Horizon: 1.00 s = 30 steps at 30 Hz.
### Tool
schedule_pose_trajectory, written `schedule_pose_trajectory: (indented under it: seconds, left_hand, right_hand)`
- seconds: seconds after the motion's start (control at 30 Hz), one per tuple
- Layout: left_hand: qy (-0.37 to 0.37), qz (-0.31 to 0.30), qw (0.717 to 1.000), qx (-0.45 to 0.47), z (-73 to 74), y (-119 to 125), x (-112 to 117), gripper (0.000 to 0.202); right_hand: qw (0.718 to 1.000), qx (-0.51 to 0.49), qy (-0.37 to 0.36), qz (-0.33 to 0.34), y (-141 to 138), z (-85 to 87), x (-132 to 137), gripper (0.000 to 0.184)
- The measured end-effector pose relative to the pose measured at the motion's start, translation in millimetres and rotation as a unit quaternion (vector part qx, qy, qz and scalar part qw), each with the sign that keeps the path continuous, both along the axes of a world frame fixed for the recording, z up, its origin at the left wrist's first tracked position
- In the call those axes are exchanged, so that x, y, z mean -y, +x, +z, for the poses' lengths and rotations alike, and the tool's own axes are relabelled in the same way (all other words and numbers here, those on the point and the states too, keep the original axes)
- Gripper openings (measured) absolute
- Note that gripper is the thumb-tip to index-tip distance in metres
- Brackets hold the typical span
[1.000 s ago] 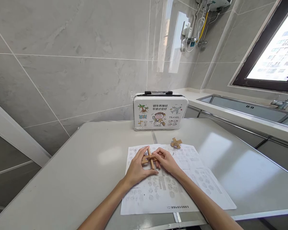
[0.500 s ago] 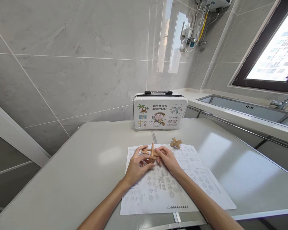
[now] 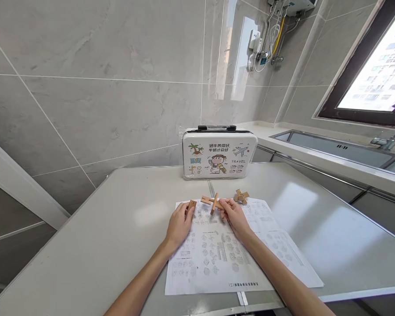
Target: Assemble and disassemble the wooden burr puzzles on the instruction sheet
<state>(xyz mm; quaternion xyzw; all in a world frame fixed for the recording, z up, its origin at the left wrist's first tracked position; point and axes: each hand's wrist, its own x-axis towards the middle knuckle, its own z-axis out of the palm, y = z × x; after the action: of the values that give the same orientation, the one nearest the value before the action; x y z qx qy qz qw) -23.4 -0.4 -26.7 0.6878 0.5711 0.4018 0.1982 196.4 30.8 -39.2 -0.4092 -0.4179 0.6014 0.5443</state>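
Between the fingers of my left hand (image 3: 180, 223) is a short wooden puzzle piece (image 3: 192, 204) with a small hole in it. My right hand (image 3: 234, 216) pinches one end of a pair of crossed wooden puzzle pieces (image 3: 214, 203); a round stick passes through a slotted flat bar. The two hands are apart, both over the printed sheet (image 3: 213, 281), which carries rows of small diagrams. Just beyond my right hand, an assembled wooden burr puzzle (image 3: 241, 196) rests at the sheet's far edge.
A white carry case (image 3: 220, 153) with cartoon prints stands at the back of the white table (image 3: 95, 245), near the tiled wall. To the right are a counter with a sink (image 3: 335, 147) and a faucet (image 3: 386, 142). Pipes and sockets hang on the wall above.
My left hand has moved left, drawing the short wooden piece away from the crossed pieces. My right hand keeps hold of the crossed pieces, which are turned slightly.
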Motion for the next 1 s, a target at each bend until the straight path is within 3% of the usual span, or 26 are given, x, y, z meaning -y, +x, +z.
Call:
schedule_pose_trajectory:
  seconds: [0.27, 0.6, 0.87, 1.0]
  left_hand:
    - [0.018, 0.037, 0.993, -0.109, -11.1, -12, -10, 0.029]
    - [0.049, 0.096, 0.983, -0.147, -20.5, -23, -16, 0.028]
    - [0.058, 0.117, 0.983, -0.130, -17.4, -23, -15, 0.028]
    - [0.046, 0.065, 0.996, -0.025, -6.1, -14, -11, 0.026]
  right_hand:
    - [0.999, 0.025, 0.017, 0.013, 0, -0.5, 0, 0.048]
    - [0.998, 0.049, 0.035, 0.028, -2, 5.4, 3, 0.050]
    - [0.997, 0.055, 0.034, 0.045, -1, 0.3, 2, 0.046]
    - [0.996, 0.057, 0.043, 0.048, -2, -0.7, 2, 0.046]
